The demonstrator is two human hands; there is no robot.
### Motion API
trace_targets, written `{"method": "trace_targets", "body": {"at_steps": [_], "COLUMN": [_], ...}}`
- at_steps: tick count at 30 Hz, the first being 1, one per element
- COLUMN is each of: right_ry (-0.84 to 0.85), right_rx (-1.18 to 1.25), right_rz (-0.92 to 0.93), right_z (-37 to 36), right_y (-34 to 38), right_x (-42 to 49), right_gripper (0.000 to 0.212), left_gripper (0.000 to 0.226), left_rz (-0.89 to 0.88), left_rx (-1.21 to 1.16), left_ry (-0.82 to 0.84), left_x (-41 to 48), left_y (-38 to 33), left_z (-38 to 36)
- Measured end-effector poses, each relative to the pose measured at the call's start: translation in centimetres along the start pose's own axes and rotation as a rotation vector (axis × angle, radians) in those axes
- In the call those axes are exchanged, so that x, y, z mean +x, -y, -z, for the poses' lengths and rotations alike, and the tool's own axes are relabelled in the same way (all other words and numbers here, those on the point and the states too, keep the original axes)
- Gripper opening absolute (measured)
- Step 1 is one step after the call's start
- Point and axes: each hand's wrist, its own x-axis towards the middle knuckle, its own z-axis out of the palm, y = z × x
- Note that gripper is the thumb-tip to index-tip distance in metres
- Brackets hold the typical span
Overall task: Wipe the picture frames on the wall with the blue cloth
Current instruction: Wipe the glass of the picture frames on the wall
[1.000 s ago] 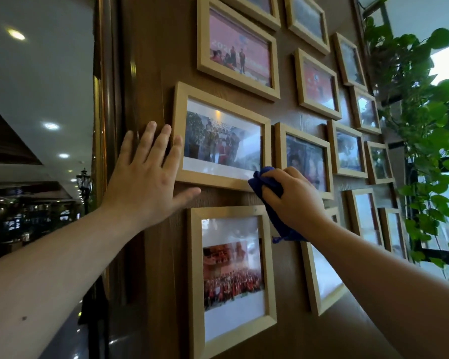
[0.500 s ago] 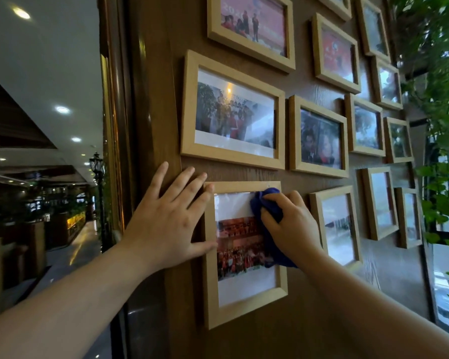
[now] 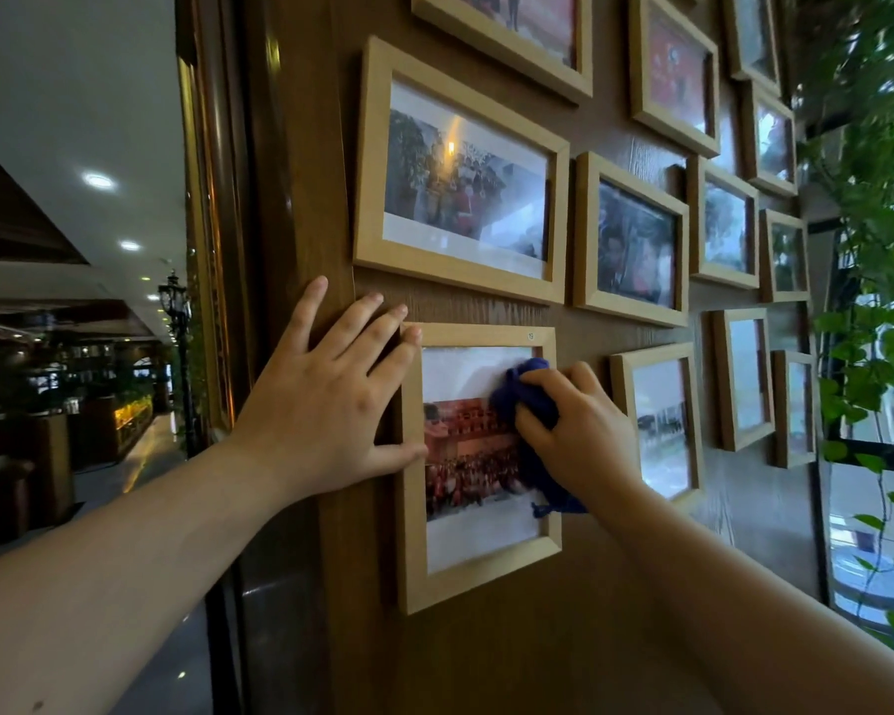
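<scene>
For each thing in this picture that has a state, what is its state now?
left hand: open, flat against the wall and the frame's left edge
right hand: closed on the blue cloth
blue cloth: bunched, pressed on the glass
lower frame: hanging, being wiped

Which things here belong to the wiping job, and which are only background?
Job: blue cloth in the right hand; lower frame, steadied by the left hand; other frames, e.g..
Background: climbing plant; ceiling lights; lamp post.
</scene>
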Motion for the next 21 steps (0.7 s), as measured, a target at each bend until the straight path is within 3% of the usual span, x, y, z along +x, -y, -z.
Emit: {"method": "trace_targets", "body": {"at_steps": [5, 9, 12, 17, 21], "right_ry": [-0.011, 0.054, 0.069, 0.019, 0.072], "right_rx": [0.133, 0.172, 0.129, 0.029, 0.058], "right_rz": [-0.041, 0.19, 0.264, 0.029, 0.001], "right_z": [-0.7, -1.2, -1.2, -1.0, -1.4], "right_y": [0.9, 4.4, 4.2, -0.2, 0.0], "right_x": [-0.6, -1.1, -1.3, -2.9, -4.5], "right_gripper": [0.031, 0.036, 0.036, 0.031, 0.031], "left_gripper": [0.098, 0.096, 0.095, 0.097, 0.097], "left_rz": [0.002, 0.002, -0.003, -0.004, -0.003], "left_rx": [-0.002, -0.007, -0.012, -0.002, -0.007], "left_ry": [0.0, -0.001, -0.008, -0.016, -0.021], "left_x": [0.0, 0.1, 0.1, 0.0, 0.0], "left_y": [-0.1, 0.0, 0.0, 0.0, 0.0], "left_z": [0.0, 0.0, 0.0, -0.1, -0.2]}}
